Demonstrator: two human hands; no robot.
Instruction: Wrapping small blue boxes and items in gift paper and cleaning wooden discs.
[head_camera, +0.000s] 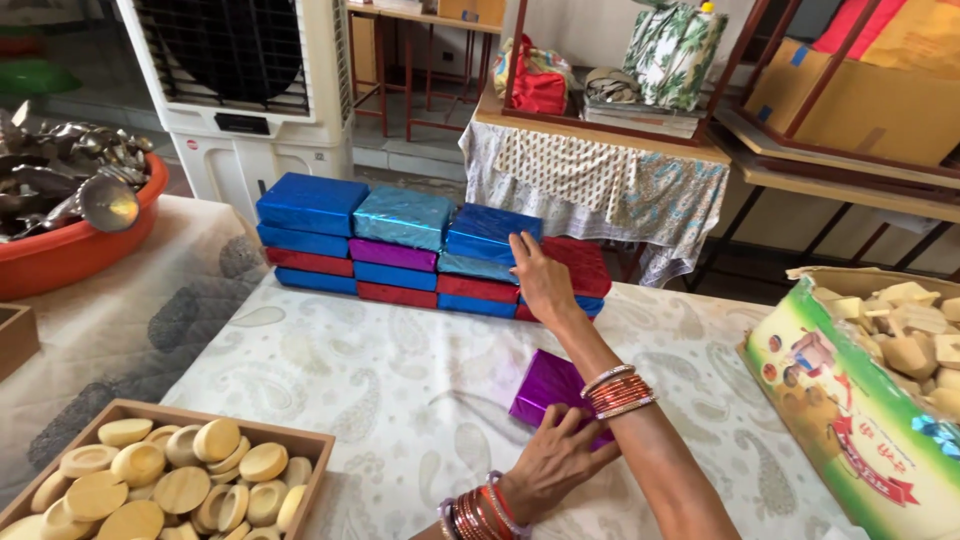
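A stack of foil-wrapped boxes in blue, teal, purple and red stands at the far side of the table. My right hand reaches out to the stack's right end. Its fingers lie flat against the left edge of a red wrapped box on top, not curled around it. Nearer to me a purple foil-wrapped box lies on the patterned white tablecloth. My left hand grips its near edge with spread fingers. Both wrists wear red and silver bangles.
A wooden tray of round wooden pieces sits at the front left. An orange basin of metal parts stands on the left. At the right is an open printed carton of wooden blocks. A white air cooler and cloth-covered shelves stand behind.
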